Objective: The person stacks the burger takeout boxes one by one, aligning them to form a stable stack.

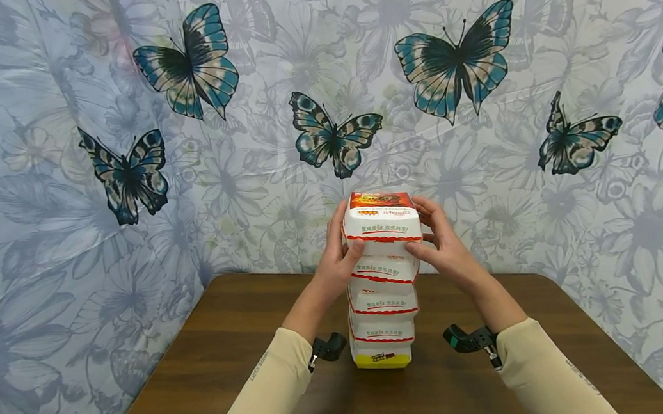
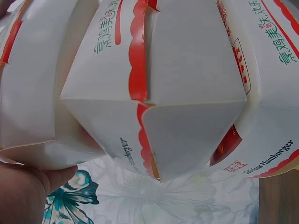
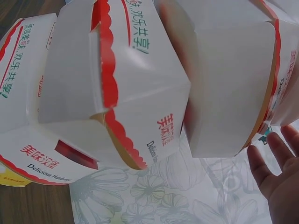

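Several white cardboard hamburger boxes stand in one tall, slightly uneven stack in the head view. The top hamburger box has a red picture lid and a red scalloped edge. My left hand holds that box at its left side, thumb at the lower front. Against the opposite side, my right hand holds it with the thumb at the front corner and the fingers spread along the side. Lower boxes are untouched, and the bottom one has a yellow base. The fingertips behind the top box are partly hidden.
The stack stands on a dark brown wooden table. Behind it hangs a pale floral cloth with blue butterflies. Each wrist wears a black camera mount, close to the lower boxes.
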